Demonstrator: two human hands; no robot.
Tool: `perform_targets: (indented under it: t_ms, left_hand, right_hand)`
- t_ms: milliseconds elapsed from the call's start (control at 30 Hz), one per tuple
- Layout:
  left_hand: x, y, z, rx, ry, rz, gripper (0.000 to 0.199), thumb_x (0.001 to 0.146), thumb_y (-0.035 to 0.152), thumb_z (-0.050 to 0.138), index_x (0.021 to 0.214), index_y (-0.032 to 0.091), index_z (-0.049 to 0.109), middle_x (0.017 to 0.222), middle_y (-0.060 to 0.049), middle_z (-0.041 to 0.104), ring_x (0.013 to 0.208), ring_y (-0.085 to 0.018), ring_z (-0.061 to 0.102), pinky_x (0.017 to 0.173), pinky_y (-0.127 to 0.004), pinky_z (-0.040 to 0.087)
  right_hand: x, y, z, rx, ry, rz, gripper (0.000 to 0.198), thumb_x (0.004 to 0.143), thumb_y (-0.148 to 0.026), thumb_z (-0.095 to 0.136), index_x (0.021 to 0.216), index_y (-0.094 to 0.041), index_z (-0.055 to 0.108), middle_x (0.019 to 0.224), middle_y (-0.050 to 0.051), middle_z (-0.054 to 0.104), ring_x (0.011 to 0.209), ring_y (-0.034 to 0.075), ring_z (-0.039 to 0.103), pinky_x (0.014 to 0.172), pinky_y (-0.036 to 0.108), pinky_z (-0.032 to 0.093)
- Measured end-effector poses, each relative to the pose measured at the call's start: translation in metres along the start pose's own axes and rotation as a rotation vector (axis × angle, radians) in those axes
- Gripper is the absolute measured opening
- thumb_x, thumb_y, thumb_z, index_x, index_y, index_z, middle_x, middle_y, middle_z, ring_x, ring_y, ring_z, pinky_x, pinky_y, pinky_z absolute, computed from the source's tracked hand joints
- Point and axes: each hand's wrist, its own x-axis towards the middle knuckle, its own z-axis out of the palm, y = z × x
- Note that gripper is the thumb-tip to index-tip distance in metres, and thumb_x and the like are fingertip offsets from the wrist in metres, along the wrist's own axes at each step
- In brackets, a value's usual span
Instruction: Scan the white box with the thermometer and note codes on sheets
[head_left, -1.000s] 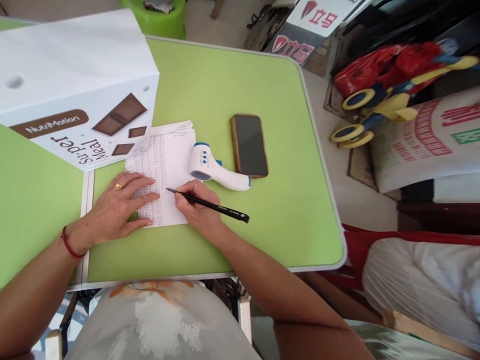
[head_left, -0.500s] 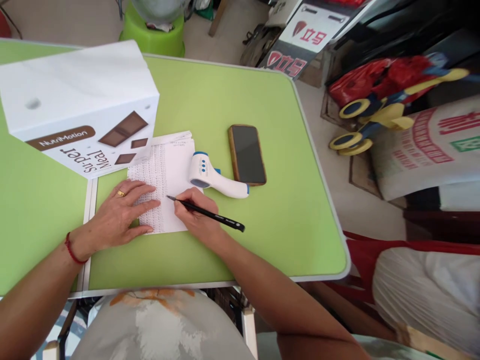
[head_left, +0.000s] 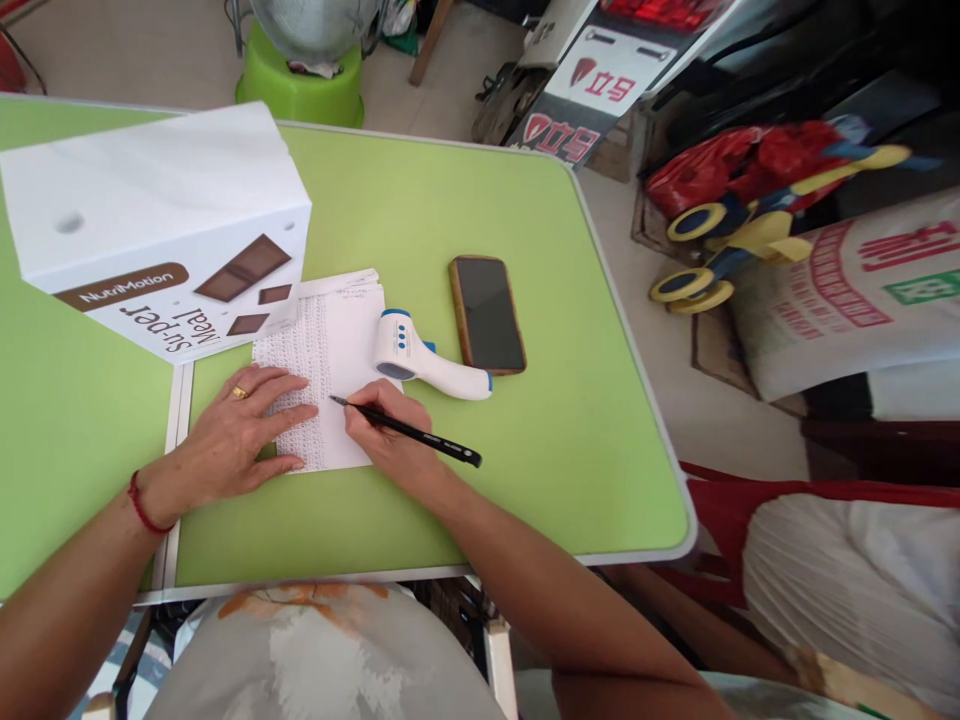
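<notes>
The sheet of paper [head_left: 330, 345], its left columns filled and the right part blank, is pinned flat by the left hand [head_left: 232, 440] while a black pen [head_left: 405, 430] is pinched in the right hand [head_left: 390, 435], tip on the page.

On the green table [head_left: 465, 180], a white box [head_left: 150, 220] sits far left, a thermometer [head_left: 420, 355] lies beside a phone [head_left: 487, 313]. Past the far edge stands a green stool [head_left: 300, 90]. To the right, a printed sack [head_left: 847, 290] rests near a toy scooter [head_left: 750, 220].
</notes>
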Motion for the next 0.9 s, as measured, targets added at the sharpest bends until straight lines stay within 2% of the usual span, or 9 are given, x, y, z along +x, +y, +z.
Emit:
perform_targets:
  t_ms: [300,467,567,700,767,900]
  left_hand:
    - [0.000,0.000,-0.001,-0.014,-0.011,-0.021,0.045,0.090,0.037,0.067,0.130,0.017,0.059,0.138,-0.016,0.053,0.129,-0.035,0.044,0.110,-0.057,0.037]
    - [0.000,0.000,-0.001,-0.021,-0.013,-0.029,0.044,0.090,0.038,0.067,0.129,0.018,0.059,0.138,-0.016,0.054,0.130,-0.035,0.044,0.110,-0.057,0.038]
    - [0.000,0.000,-0.003,-0.029,-0.008,-0.022,0.043,0.091,0.036,0.066,0.129,0.017,0.059,0.138,-0.016,0.054,0.130,-0.035,0.044,0.110,-0.058,0.039]
    - [0.001,0.000,-0.004,-0.052,0.010,-0.021,0.038,0.091,0.034,0.066,0.124,0.016,0.061,0.135,-0.017,0.056,0.128,-0.036,0.046,0.107,-0.057,0.043]
    - [0.002,0.000,-0.004,-0.068,0.024,-0.028,0.034,0.092,0.035,0.065,0.121,0.017,0.062,0.134,-0.016,0.058,0.127,-0.035,0.048,0.105,-0.056,0.045]
    - [-0.004,0.000,-0.011,-0.163,0.147,-0.094,0.017,0.094,0.033,0.063,0.106,0.020,0.065,0.119,-0.010,0.065,0.117,-0.029,0.057,0.101,-0.051,0.050]
  right_hand:
    - [0.001,-0.002,-0.002,-0.007,-0.015,0.039,0.010,0.077,-0.021,0.053,0.067,-0.023,0.051,0.057,-0.006,0.052,0.050,0.009,0.045,0.051,0.022,0.039]
    - [0.001,-0.001,-0.004,0.024,-0.027,0.098,0.002,0.078,-0.021,0.055,0.077,-0.023,0.055,0.058,-0.006,0.055,0.048,0.010,0.048,0.047,0.022,0.039]
    - [0.003,0.004,-0.008,-0.006,-0.010,-0.045,0.008,0.084,-0.018,0.054,0.087,-0.023,0.059,0.065,-0.004,0.059,0.052,0.010,0.052,0.052,0.023,0.044]
    - [0.005,0.020,-0.017,-0.151,-0.046,-0.366,0.019,0.092,-0.016,0.051,0.103,-0.023,0.064,0.089,0.005,0.065,0.079,0.016,0.063,0.072,0.030,0.053]
    - [0.005,0.030,-0.023,-0.275,-0.108,-0.405,0.027,0.095,-0.016,0.046,0.115,-0.023,0.064,0.098,0.008,0.064,0.089,0.019,0.063,0.076,0.032,0.054]
    - [0.003,0.041,-0.033,-0.406,-0.267,-0.361,0.036,0.098,-0.017,0.039,0.126,-0.022,0.060,0.103,0.010,0.063,0.093,0.022,0.059,0.079,0.037,0.053]
